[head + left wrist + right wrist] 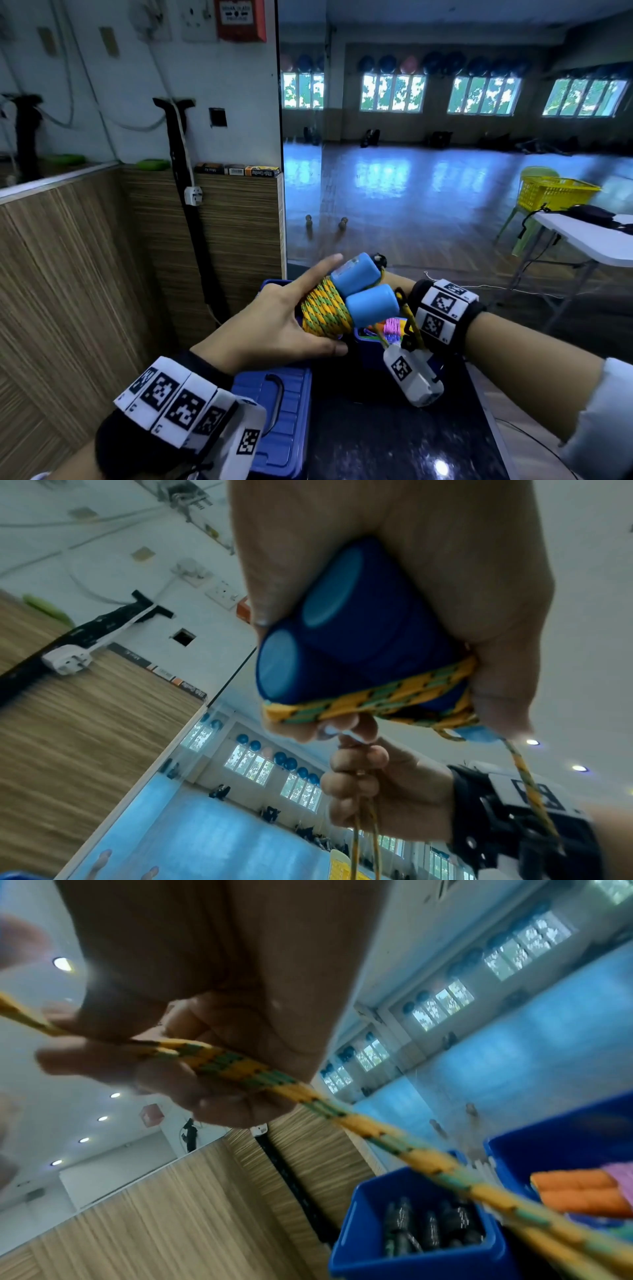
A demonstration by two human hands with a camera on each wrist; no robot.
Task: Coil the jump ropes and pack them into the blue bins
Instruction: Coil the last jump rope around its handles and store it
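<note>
The left hand (pixel 274 322) grips the two blue handles (pixel 363 291) and the yellow-green rope (pixel 325 311) wound around them, index finger stretched out. The right hand (pixel 383 785) is closed around the loose end of the rope, pulling it taut just beside the bundle. To finish well, each turn should probably lie snug against the last, with the tail tucked under before release. The blue bins (pixel 411 1256) sit just below, one holding orange handles (pixel 582 1191). The red wall box (pixel 239 20) carries writing too blurred to read.
</note>
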